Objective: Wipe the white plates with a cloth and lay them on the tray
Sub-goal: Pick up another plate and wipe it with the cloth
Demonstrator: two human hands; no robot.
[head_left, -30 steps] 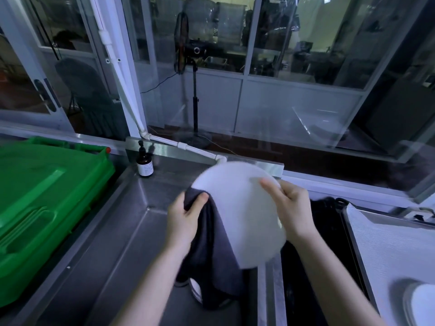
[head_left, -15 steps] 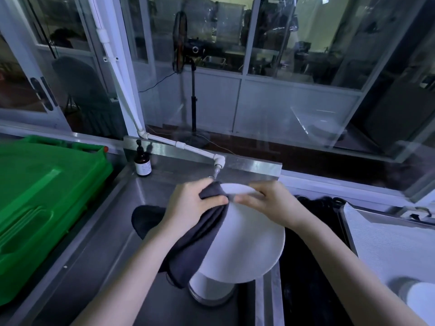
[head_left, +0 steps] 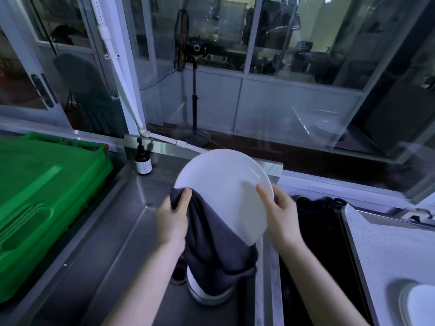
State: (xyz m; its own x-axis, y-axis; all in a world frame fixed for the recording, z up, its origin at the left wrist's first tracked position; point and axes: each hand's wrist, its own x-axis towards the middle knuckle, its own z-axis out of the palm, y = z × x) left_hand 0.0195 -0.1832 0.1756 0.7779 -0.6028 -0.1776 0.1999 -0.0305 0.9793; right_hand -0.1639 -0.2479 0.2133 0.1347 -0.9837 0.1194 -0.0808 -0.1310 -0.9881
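Observation:
A white plate point(head_left: 226, 184) is held up on edge over the steel counter, its face toward me. My right hand point(head_left: 281, 214) grips its right rim, thumb on the face. My left hand point(head_left: 173, 220) holds a dark grey cloth point(head_left: 211, 250) against the plate's lower left rim; the cloth hangs down over the plate's lower part. Below the cloth stands a stack of white plates point(head_left: 207, 295), partly hidden. At the far right lies the tray point(head_left: 386, 245) lined in white, with one white plate point(head_left: 419, 304) at its near corner.
A green plastic crate point(head_left: 42, 201) fills the left side. A small brown bottle point(head_left: 143, 161) stands at the counter's back edge. A dark sink basin point(head_left: 320, 243) lies between counter and tray. Glass windows and a white pipe run behind.
The plate was tipped flatter with the cloth at its top rim half a second ago. Now it stands upright again and my left hand with the cloth has moved to its lower left.

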